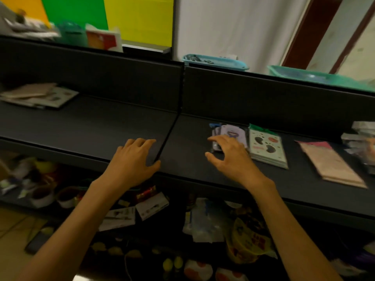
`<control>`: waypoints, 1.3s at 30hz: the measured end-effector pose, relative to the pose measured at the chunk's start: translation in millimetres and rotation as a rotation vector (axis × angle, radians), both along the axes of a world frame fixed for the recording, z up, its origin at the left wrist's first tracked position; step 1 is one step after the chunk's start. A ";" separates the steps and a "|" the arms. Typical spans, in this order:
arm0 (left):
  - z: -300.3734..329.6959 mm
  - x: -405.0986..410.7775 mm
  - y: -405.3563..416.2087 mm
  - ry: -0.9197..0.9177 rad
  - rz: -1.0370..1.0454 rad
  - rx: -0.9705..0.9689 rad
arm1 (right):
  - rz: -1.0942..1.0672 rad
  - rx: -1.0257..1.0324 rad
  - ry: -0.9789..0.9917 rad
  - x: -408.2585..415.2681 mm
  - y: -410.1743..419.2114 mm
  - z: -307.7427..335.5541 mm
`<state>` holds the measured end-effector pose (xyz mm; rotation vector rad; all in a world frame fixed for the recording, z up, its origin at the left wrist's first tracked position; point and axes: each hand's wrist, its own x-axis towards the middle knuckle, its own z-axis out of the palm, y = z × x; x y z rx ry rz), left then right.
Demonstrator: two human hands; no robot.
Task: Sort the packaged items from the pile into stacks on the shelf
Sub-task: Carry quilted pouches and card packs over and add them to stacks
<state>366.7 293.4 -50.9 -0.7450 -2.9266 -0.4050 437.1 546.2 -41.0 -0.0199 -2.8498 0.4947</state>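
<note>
No lettering can be read anywhere: the print on the white packet stack (267, 148) on the shelf (101, 122), with its black bean shapes, is blurred.

I see two plastic baskets on the top ledge, a blue one (216, 61) and a green one (316, 77), well apart. Behind them hangs a white curtain (233, 27). Upper left: orange, green and yellow panels (140, 17). Dark red door frame (310, 31) upper right.
</note>
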 end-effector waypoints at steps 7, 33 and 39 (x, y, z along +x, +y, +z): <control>-8.8 -62.4 -81.9 0.004 0.083 -0.004 | 0.060 0.030 0.007 -78.3 -76.3 -9.1; 21.1 -322.8 -345.2 0.071 0.036 0.068 | 0.009 0.036 -0.007 -320.9 -337.4 0.8; 25.8 -388.7 -411.2 0.042 -0.006 0.027 | -0.072 0.021 -0.041 -366.5 -407.9 -1.9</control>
